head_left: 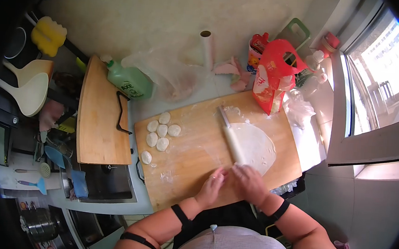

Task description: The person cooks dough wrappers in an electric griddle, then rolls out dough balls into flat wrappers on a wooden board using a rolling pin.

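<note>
A wooden rolling pin (pixel 233 143) lies slantwise along the left part of a thin, flat sheet of dough (pixel 258 149). My right hand (pixel 251 182) is at the pin's near end, its fingers curled over it and close to the dough's lower edge. Just left of it, my left hand (pixel 211 186) hovers over the front of the wooden board (pixel 187 170), fingers loosely bent and partly apart, with nothing visible in them. Several small round dough pieces (pixel 162 130) sit at the board's left side, dusted with flour.
A red plastic bag (pixel 273 78) stands at the board's back right corner. Behind the board are a green pump bottle (pixel 131 80), a clear plastic bag (pixel 175 76) and an upright roll (pixel 206 48). A second wooden board (pixel 100 122) covers part of the sink (pixel 105 182) at left.
</note>
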The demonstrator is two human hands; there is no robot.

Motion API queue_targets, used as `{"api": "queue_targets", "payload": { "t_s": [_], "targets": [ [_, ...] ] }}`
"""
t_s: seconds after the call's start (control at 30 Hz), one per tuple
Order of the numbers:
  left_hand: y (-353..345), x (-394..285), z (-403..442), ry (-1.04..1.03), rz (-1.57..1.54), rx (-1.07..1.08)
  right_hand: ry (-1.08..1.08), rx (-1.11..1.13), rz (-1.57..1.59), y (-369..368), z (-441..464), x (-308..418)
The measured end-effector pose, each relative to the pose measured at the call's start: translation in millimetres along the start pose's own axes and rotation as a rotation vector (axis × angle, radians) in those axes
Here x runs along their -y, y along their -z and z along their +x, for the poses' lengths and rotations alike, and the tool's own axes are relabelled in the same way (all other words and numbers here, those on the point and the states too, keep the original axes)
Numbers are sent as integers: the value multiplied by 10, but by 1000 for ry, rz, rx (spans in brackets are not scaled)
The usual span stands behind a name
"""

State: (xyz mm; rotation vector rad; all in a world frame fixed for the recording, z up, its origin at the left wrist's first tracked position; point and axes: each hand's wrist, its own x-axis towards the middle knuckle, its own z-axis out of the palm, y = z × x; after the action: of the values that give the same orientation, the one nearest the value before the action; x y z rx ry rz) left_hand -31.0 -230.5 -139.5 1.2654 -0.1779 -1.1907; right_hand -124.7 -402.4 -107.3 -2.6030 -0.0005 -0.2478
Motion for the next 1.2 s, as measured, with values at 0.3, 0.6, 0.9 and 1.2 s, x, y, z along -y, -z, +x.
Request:
{"api": "queue_targets", "payload": {
  "t_s": [0.3,0.6,0.9,1.2],
  "targets": [
    [18,-92,-52,220,-540,-104,-449,440,447,-89,-126,472],
    [-79,-104,15,293,-365,-332,-312,98,213,8,-309,160],
    [222,12,156,419,-134,-382,-55,18,-194,515,-367,-856],
    [370,68,5,430,-269,-284,8,117,-80,476,-49,-1053]
  ]
}}
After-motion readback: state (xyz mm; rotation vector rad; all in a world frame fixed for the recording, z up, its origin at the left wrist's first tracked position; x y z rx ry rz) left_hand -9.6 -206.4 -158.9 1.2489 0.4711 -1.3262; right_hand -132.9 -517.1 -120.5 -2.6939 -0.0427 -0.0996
